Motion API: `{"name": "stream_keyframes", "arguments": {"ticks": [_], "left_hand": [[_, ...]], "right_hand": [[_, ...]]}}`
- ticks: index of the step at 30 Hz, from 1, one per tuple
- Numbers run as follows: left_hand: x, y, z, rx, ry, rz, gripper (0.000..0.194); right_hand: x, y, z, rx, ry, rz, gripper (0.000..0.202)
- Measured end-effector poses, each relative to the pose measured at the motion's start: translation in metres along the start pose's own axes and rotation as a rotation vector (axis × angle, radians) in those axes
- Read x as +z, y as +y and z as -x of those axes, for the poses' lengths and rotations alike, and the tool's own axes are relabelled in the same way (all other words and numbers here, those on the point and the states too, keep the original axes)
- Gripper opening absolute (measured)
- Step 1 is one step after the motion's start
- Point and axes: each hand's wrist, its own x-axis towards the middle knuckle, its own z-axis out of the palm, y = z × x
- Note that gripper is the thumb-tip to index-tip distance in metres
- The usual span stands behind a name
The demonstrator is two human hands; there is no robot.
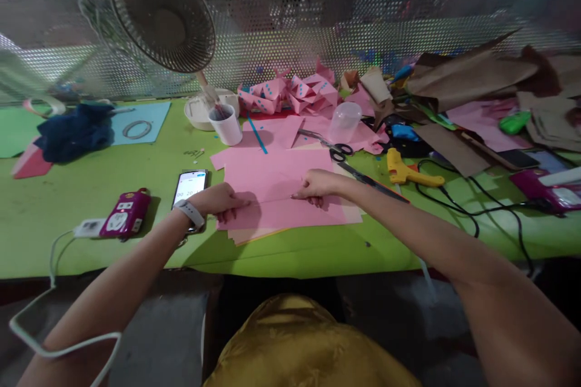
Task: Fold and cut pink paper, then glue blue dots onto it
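Observation:
A sheet of pink paper (281, 172) lies flat on a stack of paper in front of me, with a faint line running across it between my hands. My left hand (223, 199) rests at the sheet's left side, its index finger along that line and the other fingers curled in on the paper. On the right, my right hand (316, 186) is closed, thumb and index finger pressed together at the same line. Beneath the sheet, edges of paler paper (351, 213) stick out.
A phone (190, 184) lies by my left wrist, near a purple power socket (126, 213). Scissors (338, 148), a dark long blade-like tool (374, 182) and a yellow glue gun (411, 170) lie to the right. Behind stand a white cup (226, 127), a fan (163, 18) and folded pink paper shapes (288, 94).

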Motion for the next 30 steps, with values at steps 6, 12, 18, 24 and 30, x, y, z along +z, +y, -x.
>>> {"name": "stream_keyframes", "arguments": {"ticks": [6,12,18,24,30], "left_hand": [[-0.018,0.0,0.027,0.038,0.226,0.057,0.047],[0.003,0.027,0.028,0.304,0.331,0.239,0.044],[0.024,0.049,0.012,0.337,0.291,0.44,0.055],[0.042,0.062,-0.019,0.449,0.213,1.094,0.046],[0.038,0.052,-0.029,0.408,0.092,1.209,0.043]], "right_hand": [[0.012,-0.012,0.013,-0.254,0.382,0.309,0.024],[0.025,-0.01,0.011,-0.335,0.459,0.288,0.014],[0.021,-0.013,0.02,-0.341,0.64,0.008,0.022],[0.042,-0.029,0.024,-0.535,0.824,-0.186,0.024],[0.027,-0.011,0.035,-0.93,1.068,0.453,0.031]]}}
